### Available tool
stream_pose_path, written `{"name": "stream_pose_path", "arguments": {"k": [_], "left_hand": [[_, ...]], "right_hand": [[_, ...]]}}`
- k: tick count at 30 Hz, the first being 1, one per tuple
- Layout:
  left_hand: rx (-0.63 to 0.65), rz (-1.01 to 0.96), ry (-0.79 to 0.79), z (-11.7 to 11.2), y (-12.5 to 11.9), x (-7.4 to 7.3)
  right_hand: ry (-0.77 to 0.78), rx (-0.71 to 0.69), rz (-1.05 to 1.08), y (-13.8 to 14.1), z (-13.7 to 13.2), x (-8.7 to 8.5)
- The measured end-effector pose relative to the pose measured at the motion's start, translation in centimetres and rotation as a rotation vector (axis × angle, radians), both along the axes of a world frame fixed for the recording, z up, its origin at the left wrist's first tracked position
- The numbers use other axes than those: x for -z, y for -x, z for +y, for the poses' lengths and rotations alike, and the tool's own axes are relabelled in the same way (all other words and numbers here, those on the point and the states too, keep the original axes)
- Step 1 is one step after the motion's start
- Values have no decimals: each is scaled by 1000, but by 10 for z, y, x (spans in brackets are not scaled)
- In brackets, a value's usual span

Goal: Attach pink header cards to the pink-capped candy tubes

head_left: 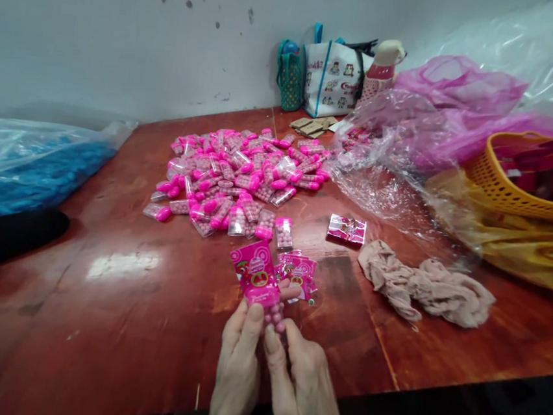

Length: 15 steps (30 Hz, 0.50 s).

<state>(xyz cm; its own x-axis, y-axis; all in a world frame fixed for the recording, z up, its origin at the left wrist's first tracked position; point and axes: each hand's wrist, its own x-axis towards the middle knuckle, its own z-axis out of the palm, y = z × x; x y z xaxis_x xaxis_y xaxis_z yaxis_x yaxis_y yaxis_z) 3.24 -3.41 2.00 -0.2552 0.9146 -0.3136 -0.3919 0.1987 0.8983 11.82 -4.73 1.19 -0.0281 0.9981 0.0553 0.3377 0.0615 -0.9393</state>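
My left hand [239, 354] and my right hand [301, 383] meet near the table's front edge, fingers pinched on a small clear tube of pink candy balls [273, 316]. A pink printed sleeve [254, 271] sits over the tube's upper part. A second pink printed packet [298, 274] lies on the table just behind my fingers. A third one [347, 229] lies flat further back to the right. A large heap of clear tubes with pink caps [240, 178] covers the middle of the red wooden table [115, 309].
A crumpled beige cloth [425, 288] lies right of my hands. An orange basket [507, 190] of red boxes sits on yellow plastic at far right, beside clear and pink plastic bags [410, 135]. A bag of blue items [21, 163] is at left. Tote bags [331, 76] stand by the wall.
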Motion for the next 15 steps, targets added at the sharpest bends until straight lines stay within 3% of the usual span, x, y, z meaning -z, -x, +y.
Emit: {"name": "stream_pose_path", "arguments": {"k": [3,6,11,15], "left_hand": [[-10,59,-14,-4,9,7],[104,62,12,-7,5,9],[205,-90,6,-9,-10,4],[195,-80,74,-9,-17,-1]], "right_hand": [[-61,-17,-26,-18,15,-12],[-103,9,43,-27,29,-19],[131,-21,410,-25,39,-14],[147,29,495,-25,39,-12]]}}
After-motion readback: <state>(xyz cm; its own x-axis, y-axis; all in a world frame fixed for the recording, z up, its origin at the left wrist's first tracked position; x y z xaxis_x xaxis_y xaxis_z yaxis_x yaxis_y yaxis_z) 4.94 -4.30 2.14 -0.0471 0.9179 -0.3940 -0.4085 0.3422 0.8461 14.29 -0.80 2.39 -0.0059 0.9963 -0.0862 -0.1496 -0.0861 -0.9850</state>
